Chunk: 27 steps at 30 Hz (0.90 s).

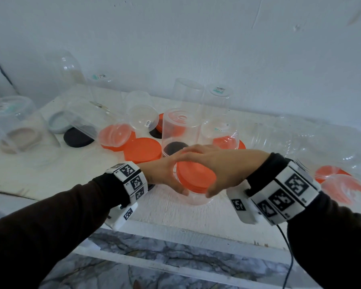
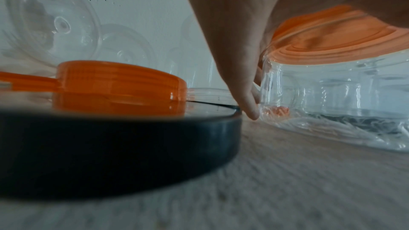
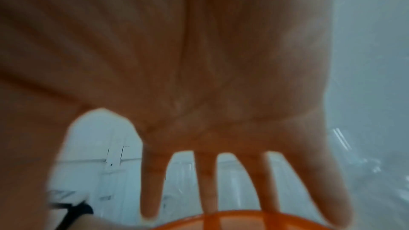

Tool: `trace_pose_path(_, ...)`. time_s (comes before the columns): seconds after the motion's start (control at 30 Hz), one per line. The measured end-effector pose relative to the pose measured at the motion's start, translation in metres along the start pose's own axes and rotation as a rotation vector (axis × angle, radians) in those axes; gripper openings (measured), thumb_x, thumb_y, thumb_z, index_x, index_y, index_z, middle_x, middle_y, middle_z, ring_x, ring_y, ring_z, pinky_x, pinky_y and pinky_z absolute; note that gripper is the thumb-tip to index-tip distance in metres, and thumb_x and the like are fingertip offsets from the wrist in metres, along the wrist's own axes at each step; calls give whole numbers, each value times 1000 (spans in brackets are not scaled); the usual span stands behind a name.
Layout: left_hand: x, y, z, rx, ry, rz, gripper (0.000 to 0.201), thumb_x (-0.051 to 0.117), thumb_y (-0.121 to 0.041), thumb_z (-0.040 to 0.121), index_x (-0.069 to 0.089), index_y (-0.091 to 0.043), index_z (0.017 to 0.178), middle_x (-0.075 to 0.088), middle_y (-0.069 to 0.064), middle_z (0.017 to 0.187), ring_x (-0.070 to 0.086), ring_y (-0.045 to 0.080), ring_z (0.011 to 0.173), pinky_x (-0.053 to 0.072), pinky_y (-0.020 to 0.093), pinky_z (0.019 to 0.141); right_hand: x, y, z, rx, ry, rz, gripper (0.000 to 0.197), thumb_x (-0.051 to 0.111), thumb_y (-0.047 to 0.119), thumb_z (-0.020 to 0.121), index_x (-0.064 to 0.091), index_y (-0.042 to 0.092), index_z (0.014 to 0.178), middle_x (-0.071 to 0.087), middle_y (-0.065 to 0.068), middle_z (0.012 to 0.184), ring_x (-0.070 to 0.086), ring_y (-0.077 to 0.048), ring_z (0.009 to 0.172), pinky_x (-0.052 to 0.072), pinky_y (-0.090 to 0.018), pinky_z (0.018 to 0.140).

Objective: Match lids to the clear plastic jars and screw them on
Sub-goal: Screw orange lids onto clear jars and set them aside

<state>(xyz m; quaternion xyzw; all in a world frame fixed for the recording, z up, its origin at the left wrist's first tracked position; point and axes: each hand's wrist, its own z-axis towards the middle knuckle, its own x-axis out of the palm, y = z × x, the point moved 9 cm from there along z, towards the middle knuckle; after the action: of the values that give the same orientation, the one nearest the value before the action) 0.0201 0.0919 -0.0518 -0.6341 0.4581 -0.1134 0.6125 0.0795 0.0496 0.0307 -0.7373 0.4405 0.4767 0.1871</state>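
Holding the clear jar (image 1: 198,200) at the near table (image 1: 81,176) edge with the left hand (image 1: 165,174), fingers curled round it. Gripping and twisting the orange lid (image 1: 195,177) on top with the right hand (image 1: 219,163) – maybe going on crooked and jamming, or sliding the jar off the edge.

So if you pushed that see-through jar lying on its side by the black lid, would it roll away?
Probably yes. The jar on its side is round and looks empty, so it is likely light and apt to roll. The black lid against its mouth might slow it one way. Its clear plastic wall looks thin and smooth, so it may feel slippery and flex a little.
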Motion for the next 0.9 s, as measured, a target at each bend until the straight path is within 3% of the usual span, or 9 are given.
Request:
trace_pose_path(0.1, -1, 3, 1, -11, -5, 8, 97, 86, -15, 60, 29, -28, 137, 32, -28, 128, 35, -7, 122, 30, 12, 101, -2, -1, 3, 35, -93, -42, 87, 72, 39, 72, 17, 50, 137, 22, 6, 138, 29, -24, 118, 40, -34, 88)
trace_pose_path(0.2, -3, 6, 0, -32, -23, 26, 106, 89, -28, 54, 24, -31, 137, 43, -15, 128, 40, 7, 124, 34, 26, 105, -8, -7, 2, 186, -202, -161, 89, 57, 74, 67, 18, 44, 141, 35, -1, 126, 41, -28, 112, 41, -39, 87)
trace_pose_path(0.27, -2, 6, 0, -36, -13, 23, 115, 88, -36, 50, 19, -32, 141, 42, -9, 134, 39, 10, 128, 34, 30, 107, -9, -10, 2, 207, -207, -227, 94, 50, 80, 67, 14, 38, 144, 34, -4, 133, 44, -30, 116, 41, -40, 88)
trace_pose_path(0.43, 1, 2, -1, -20, 13, 21, 103, 87, -26, 57, 25, -32, 139, 32, -19, 135, 31, 6, 130, 28, 24, 107, -2, -2, 2, -9, -19, 3, 93, 76, 37, 70, 15, 52, 138, 16, 10, 145, 30, -19, 126, 40, -40, 99)
trace_pose_path(0.5, -1, 2, 0, -21, -6, 26, 106, 88, -23, 57, 24, -27, 141, 33, -21, 131, 33, 8, 128, 29, 27, 108, -4, -5, 3, 25, -70, -13, 88, 74, 41, 69, 19, 52, 136, 27, 7, 134, 34, -19, 114, 42, -35, 90)
trace_pose_path(0.57, -3, 4, 0, -30, -30, 18, 107, 89, -25, 54, 24, -27, 140, 39, -16, 131, 38, 8, 125, 32, 32, 108, -10, -6, 4, 120, -176, -118, 85, 64, 65, 69, 21, 44, 139, 36, 1, 121, 42, -22, 104, 40, -32, 80)
trace_pose_path(0.67, -1, 4, 0, -32, -18, 8, 112, 89, -34, 49, 23, -28, 140, 44, -9, 134, 42, 9, 125, 35, 32, 107, -11, -10, 4, 209, -229, -256, 93, 45, 80, 69, 21, 30, 143, 40, -5, 126, 50, -27, 106, 40, -37, 79)
trace_pose_path(0.8, -1, 1, -1, -33, -10, 13, 101, 87, -19, 58, 25, -27, 138, 33, -14, 136, 32, 10, 131, 27, 28, 110, 1, -4, 2, 21, -13, -4, 93, 71, 47, 73, 8, 50, 141, 12, 8, 148, 26, -23, 129, 39, -40, 98)
trace_pose_path(0.9, 0, -1, 0, 0, -1, 10, 108, 88, -26, 54, 25, -24, 141, 31, -20, 136, 31, 6, 130, 27, 24, 109, -2, -6, 5, 6, -55, -13, 88, 74, 44, 70, 17, 53, 137, 25, 7, 137, 35, -20, 116, 41, -33, 89)
